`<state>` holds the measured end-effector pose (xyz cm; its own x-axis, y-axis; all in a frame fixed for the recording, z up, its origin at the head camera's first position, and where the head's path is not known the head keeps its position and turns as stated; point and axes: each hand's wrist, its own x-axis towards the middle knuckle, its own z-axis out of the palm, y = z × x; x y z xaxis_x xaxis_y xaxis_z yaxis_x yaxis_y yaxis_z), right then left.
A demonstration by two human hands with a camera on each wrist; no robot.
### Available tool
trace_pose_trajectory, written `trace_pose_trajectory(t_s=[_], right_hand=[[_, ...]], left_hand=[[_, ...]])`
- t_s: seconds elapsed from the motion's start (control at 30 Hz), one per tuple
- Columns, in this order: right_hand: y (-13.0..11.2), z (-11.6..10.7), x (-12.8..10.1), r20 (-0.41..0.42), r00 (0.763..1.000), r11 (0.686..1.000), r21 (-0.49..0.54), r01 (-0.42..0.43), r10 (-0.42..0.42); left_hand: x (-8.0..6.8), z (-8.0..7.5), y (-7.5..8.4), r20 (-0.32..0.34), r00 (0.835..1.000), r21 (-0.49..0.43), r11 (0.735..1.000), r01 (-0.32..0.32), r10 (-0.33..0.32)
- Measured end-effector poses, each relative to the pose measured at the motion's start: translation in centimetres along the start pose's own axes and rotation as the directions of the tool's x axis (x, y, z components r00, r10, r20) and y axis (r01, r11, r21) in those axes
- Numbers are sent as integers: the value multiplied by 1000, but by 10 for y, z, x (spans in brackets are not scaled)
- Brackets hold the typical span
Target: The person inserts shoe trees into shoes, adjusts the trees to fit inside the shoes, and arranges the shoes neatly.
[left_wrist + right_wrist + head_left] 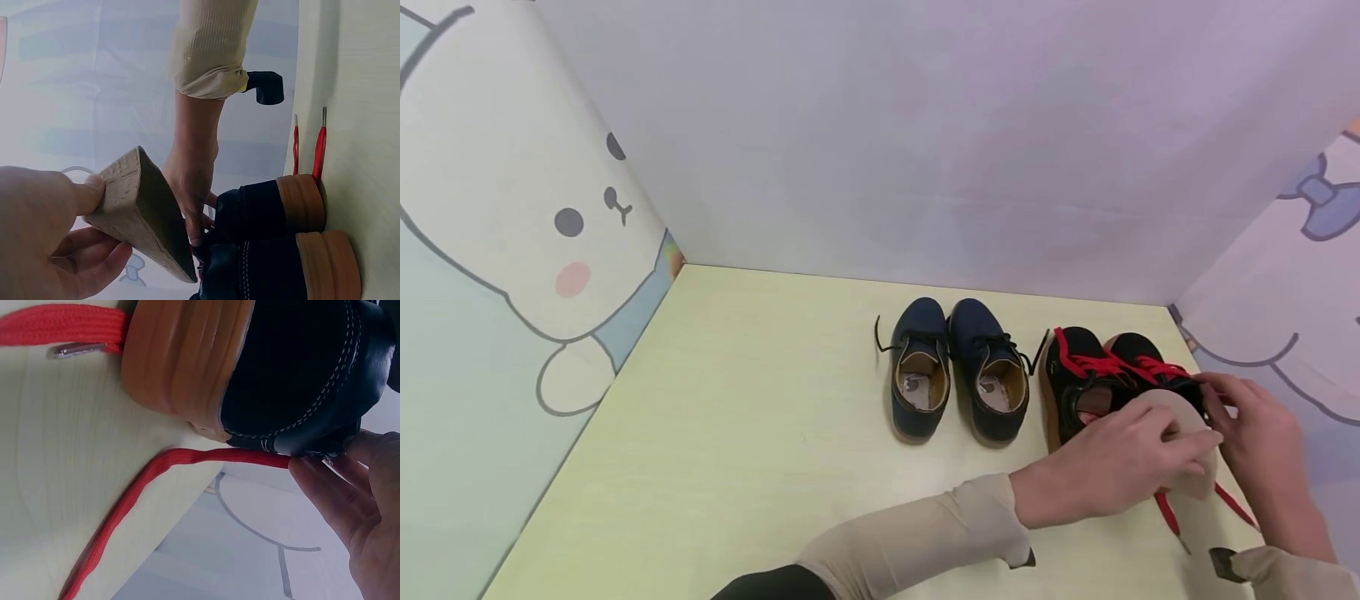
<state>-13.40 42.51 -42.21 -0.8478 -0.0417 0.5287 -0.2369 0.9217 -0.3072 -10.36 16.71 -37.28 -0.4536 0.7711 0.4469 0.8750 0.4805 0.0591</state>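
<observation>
My left hand (pixel 1112 462) pinches a bent beige cardboard-like piece (pixel 1183 408) with a rounded end, over the pair of black shoes with red laces. In the left wrist view, this piece (pixel 122 200) is folded like a wedge, its shaded side facing the shoes. My right hand (pixel 1258 446) grips the upper edge of the right black shoe (pixel 294 369), thumb and fingers at the side of its opening. One loose red lace (pixel 144 481) trails from beside those fingers onto the table. The left black shoe (pixel 1067 375) stands alongside, partly covered by my left hand.
A pair of navy shoes with dark laces, the left navy shoe (pixel 917 333) and the right navy shoe (pixel 981 333), stands left of the black pair. The pale yellow table (pixel 715 417) meets a plain back wall (pixel 925 167) and printed side panels (pixel 497 183).
</observation>
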Motion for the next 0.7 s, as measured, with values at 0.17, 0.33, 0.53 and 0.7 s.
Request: trace_pose_trajectory(t_s=[0.17, 0.33, 0.53, 0.7], right_hand=[[5, -3, 2, 34, 999, 1000, 9, -24, 23], [13, -6, 3, 80, 994, 996, 37, -80, 77], [17, -8, 3, 107, 988, 987, 100, -122, 111], [17, -10, 4, 143, 979, 981, 102, -163, 148]], left_hand=[[10, 8, 3, -13, 1000, 51, 999, -12, 12], [23, 17, 5, -55, 998, 88, 996, -6, 11], [34, 24, 8, -46, 999, 111, 994, 1, 5], [40, 26, 9, 53, 999, 74, 997, 2, -6]])
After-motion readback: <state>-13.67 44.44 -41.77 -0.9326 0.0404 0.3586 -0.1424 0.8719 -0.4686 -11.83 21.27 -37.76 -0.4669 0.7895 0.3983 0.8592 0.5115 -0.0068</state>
